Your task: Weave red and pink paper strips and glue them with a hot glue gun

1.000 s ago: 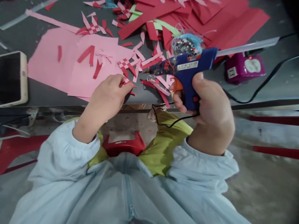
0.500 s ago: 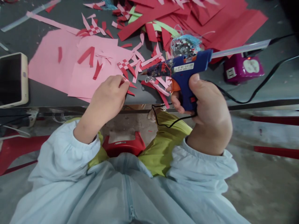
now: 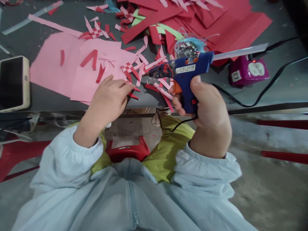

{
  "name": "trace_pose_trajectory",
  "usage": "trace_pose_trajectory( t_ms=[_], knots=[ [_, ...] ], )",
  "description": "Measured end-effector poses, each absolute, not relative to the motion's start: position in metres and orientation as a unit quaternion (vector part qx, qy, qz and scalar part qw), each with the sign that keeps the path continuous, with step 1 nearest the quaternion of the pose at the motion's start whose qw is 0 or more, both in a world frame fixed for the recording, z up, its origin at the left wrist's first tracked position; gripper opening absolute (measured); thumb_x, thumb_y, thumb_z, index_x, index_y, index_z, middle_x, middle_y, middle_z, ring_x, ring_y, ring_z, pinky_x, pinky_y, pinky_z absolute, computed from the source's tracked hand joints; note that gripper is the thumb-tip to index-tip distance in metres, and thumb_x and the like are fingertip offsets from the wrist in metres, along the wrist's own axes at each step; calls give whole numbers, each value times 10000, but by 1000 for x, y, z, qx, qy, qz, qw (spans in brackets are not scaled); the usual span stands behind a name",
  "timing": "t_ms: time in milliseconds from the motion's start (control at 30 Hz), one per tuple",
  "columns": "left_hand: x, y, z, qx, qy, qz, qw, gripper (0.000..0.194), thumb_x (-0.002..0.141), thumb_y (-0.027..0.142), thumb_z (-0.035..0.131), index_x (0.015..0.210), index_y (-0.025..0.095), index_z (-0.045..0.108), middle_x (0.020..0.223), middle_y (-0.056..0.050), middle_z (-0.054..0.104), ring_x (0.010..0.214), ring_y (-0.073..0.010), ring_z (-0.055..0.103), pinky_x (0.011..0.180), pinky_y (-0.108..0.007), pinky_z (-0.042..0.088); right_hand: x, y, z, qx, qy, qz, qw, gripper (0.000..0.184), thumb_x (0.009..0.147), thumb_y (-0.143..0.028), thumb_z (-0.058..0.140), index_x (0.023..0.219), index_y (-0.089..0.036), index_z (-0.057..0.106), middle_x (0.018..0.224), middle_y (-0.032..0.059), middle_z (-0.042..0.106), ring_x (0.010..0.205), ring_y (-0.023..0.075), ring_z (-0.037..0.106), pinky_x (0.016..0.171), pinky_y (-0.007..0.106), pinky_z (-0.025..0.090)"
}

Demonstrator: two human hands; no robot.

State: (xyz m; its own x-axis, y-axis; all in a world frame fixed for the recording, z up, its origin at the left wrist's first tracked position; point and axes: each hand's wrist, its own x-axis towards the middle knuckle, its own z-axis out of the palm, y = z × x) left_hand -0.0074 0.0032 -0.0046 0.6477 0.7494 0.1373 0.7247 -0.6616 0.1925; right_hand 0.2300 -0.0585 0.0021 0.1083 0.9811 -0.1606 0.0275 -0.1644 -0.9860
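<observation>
- Head view: the right hand [image 3: 209,107] is grasping the blue glue gun [image 3: 189,85] by its handle, fingers curling around the front near the orange trigger [image 3: 177,87].
- The glue gun is hovering over the near part of the grey table [image 3: 45,100], its nozzle pointing left toward a woven red-and-pink paper piece [image 3: 128,68]. A clear glue stick [image 3: 240,52] is sticking out of its back end.
- The left hand [image 3: 106,99] is hanging palm-down at the table's near edge, its fingertips reaching red paper points [image 3: 133,96]. Cannot tell whether it is pinching them; the fingers are hiding the contact.
- The woven piece is lying just beyond the left fingertips, among loose pink and red strips.
- Pink sheets [image 3: 55,70] are spreading left of it, carrying a few red scraps; a phone [image 3: 12,83] is lying at far left.
- Beyond the glue gun, a small bag of beads [image 3: 186,50] is resting near green strips [image 3: 168,30] and piled red paper [image 3: 231,32].
- A purple box [image 3: 249,71] is sitting to the right, showing a small red light.
</observation>
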Motion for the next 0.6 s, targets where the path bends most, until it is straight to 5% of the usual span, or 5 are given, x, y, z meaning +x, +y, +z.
trace_pose_trajectory(
  t_ms=[300, 600],
  knots=[
    [-18, 24, -8, 849, 484, 188, 104, 296, 950, 204, 489, 1215, 257, 612, 1217, -74, 683, 1201, -262, 598, 1086, -477, 442, 218, -45, 2, -587, -373, 445, 564, 494, 949, -606, 442, 876, -181, 681, 591, -4, 496, 425, 76, 398, 380, 259, 128],
    [-10, 26, -18, 862, 477, 153, 80, 361, 900, 225, 573, 1256, 168, 603, 1161, -124, 709, 1131, -301, 639, 1003, -448, 488, 204, -29, 0, -565, -336, 457, 599, 428, 985, -519, 350, 768, -206, 543, 660, 51, 562, 567, 133, 583, 395, 242, 208]
  ],
)
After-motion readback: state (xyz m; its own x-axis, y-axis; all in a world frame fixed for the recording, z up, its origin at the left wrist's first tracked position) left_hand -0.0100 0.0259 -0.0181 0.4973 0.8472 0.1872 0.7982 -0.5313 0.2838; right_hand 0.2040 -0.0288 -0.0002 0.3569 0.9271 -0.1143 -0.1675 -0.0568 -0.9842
